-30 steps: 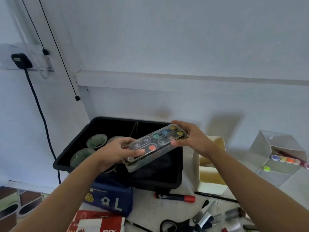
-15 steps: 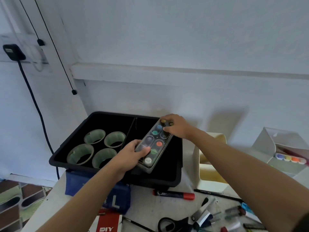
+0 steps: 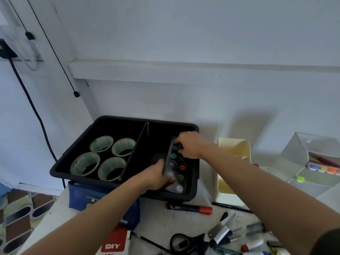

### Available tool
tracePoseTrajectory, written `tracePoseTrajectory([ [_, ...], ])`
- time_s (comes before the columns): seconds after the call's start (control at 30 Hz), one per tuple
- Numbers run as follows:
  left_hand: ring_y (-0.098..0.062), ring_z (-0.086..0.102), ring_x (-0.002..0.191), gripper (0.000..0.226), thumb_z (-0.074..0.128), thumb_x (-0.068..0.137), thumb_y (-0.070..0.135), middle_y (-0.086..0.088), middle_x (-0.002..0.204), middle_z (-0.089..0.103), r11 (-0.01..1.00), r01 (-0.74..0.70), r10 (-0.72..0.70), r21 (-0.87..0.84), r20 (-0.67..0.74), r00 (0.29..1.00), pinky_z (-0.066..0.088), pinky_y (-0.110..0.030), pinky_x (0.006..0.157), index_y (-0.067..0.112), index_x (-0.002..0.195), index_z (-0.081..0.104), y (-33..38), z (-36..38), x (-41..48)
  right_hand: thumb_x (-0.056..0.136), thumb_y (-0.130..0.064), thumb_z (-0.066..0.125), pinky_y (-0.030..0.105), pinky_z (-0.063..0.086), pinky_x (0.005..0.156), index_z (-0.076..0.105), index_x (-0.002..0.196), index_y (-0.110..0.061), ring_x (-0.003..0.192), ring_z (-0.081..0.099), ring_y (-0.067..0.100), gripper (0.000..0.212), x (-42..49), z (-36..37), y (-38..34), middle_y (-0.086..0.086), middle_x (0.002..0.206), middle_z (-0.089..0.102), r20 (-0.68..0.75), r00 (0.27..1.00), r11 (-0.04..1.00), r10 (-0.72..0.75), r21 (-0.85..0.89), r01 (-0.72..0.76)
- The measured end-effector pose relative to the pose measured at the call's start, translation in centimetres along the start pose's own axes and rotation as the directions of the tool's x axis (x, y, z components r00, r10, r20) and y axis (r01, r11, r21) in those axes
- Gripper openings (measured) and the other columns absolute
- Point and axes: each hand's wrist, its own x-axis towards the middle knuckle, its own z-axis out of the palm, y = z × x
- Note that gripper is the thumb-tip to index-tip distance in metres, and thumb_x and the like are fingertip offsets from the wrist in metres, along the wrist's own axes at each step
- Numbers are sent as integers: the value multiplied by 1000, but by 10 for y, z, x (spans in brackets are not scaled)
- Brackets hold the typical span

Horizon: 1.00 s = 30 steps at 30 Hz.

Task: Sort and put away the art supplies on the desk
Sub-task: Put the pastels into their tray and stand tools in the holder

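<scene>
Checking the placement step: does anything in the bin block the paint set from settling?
Nothing visible does. Left hand and right hand hold the paint set in the right compartment of the black bin; the rolls sit beyond the divider. Floor beneath is hidden.

four pale green tape rolls (image 3: 106, 169) filling black plastic bin's (image 3: 165, 124) left compartment, right compartment open left of clear paint palette (image 3: 178, 169)
</scene>
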Motion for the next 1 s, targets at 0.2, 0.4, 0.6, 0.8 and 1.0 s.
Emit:
tracePoseTrajectory([
  [0.2,-16,67,95,39,81,84,45,0,105,71,1000,-27,27,-11,-61,998,52,-27,79,22,113,67,-5,2,4,86,-27,68,37,57,78,73,98,-17,90,66,23,17,-13,5,-3,1,94,71,-104,991,992,81,109,-70],
  [0.4,-12,67,77,25,81,84,44,3,82,72,998,-55,56,13,-115,992,51,-26,65,23,81,67,-4,0,2,90,-17,61,18,47,77,75,100,-20,90,63,7,18,-41,6,-11,-10,95,68,-305,914,819,266,571,-47],
  [0.6,-5,62,89,29,75,91,35,6,105,73,979,-193,202,59,-287,936,44,-19,77,21,116,73,-7,-5,-25,91,-17,65,16,50,79,77,97,-20,85,67,3,13,-94,-11,-32,-10,89,73,-334,881,674,335,738,24],
  [0.8,-5,67,91,15,71,95,30,10,96,72,940,-323,265,-107,-365,893,55,-25,80,30,111,71,-17,-4,-76,93,-18,67,20,54,81,77,103,-20,90,67,1,13,-154,-16,-47,-11,95,74,-360,883,659,303,748,78],
  [1.0,-6,69,89,11,69,97,22,9,91,73,858,-481,333,-179,-519,787,55,-20,80,29,103,74,-28,25,-129,95,-18,67,20,55,78,75,104,-26,85,68,5,14,-220,4,-57,-17,91,72,-417,861,628,292,762,156],
])
